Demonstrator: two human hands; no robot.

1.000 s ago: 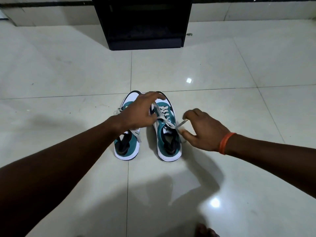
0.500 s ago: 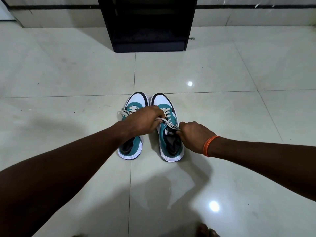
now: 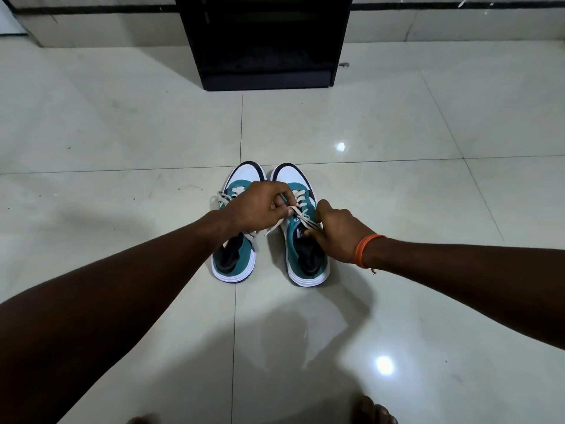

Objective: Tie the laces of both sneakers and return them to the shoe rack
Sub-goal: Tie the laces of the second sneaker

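Note:
Two teal and white sneakers stand side by side on the tiled floor, toes pointing away from me. The left sneaker (image 3: 234, 261) has loose white laces trailing off its sides. Over the right sneaker (image 3: 305, 264), my left hand (image 3: 260, 206) pinches one end of its white lace (image 3: 302, 218). My right hand (image 3: 337, 232), with an orange band at the wrist, grips the other end beside the tongue. The two lace ends cross between my hands. The black shoe rack (image 3: 266, 41) stands against the far wall.
Glossy pale floor tiles (image 3: 122, 133) surround the sneakers, with light reflections on the right. My bare toes (image 3: 371, 413) show at the bottom edge. A low wall skirting (image 3: 458, 22) runs behind the rack.
My hands have come closer together over the right sneaker's lacing. The right hand moved in from the shoe's outer side to its tongue, and the lace ends now cross.

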